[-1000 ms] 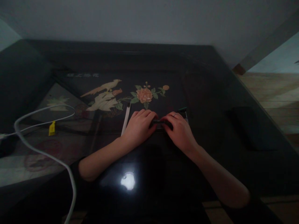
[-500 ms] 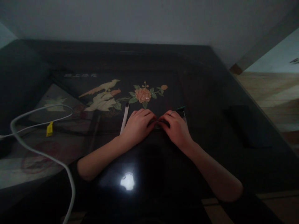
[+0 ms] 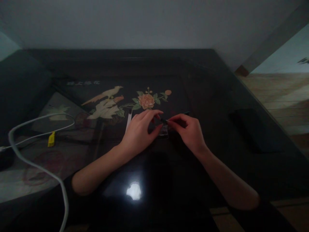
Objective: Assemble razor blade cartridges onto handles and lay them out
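Observation:
My left hand (image 3: pixel 142 127) is curled at the left side of a small dark case (image 3: pixel 163 132) with a shiny, clear-looking inside, its thumb at the case's edge. Some of its fingers are hidden. My right hand (image 3: pixel 189 129) pinches a small dark piece (image 3: pixel 164 121) between thumb and forefinger, just above the case. The piece is too dim to name. Beside my left hand lies a slim white strip with a dark tip (image 3: pixel 129 117). A dark edge (image 3: pixel 186 113) shows behind my right hand.
The dark glossy table (image 3: pixel 205 180) has an inlaid bird and flower picture (image 3: pixel 146 101). A white cable (image 3: pixel 41 166) with a yellow tag (image 3: pixel 51 139) loops at left. At right lies a flat black object (image 3: pixel 253 130). A wall (image 3: pixel 120 25) stands behind.
My hands have moved slightly apart, the right one to the right. The small case and the dark piece between my fingers now show. The view has shifted a little.

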The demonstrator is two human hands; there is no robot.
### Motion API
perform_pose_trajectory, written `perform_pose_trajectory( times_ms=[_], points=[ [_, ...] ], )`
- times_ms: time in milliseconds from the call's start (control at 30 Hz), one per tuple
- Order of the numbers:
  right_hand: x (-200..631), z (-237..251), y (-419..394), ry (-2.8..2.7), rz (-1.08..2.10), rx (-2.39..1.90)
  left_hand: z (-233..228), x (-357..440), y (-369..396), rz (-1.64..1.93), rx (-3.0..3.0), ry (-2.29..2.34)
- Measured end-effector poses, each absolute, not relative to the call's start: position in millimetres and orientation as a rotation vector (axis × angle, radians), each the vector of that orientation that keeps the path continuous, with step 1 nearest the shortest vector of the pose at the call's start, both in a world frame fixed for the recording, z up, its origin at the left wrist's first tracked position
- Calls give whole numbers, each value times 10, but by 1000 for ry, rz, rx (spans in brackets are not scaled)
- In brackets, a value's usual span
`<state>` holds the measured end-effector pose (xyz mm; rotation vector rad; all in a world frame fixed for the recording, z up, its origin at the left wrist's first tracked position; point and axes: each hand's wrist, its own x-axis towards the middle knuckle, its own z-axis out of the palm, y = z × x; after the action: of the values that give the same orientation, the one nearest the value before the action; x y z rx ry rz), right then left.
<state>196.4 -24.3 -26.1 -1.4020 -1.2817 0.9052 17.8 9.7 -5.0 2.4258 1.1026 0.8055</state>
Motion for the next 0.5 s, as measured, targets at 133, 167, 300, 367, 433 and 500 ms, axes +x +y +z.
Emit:
perform_pose_trajectory(
  times_ms=[133, 167, 300, 367, 433, 500],
  points=[
    [1919, -276, -247, -880, 1229, -1276, -54, 203, 29, 771, 2460, 1087],
    [1902, -272, -252, -806, 1287, -1247, -63, 205, 24, 769, 2453, 1079],
    [1845, -229, -283, -685, 1420, -1205, -84, 201, 25, 749, 2459, 1062],
    [1829, -209, -299, -688, 1423, -1227, -82, 192, 28, 720, 2501, 1077],
    [1821, -200, -312, -702, 1425, -1243, -81, 181, 32, 698, 2557, 1095],
    [1821, -200, -321, -732, 1429, -1249, -81, 170, 40, 693, 2600, 1099]
  ],
)
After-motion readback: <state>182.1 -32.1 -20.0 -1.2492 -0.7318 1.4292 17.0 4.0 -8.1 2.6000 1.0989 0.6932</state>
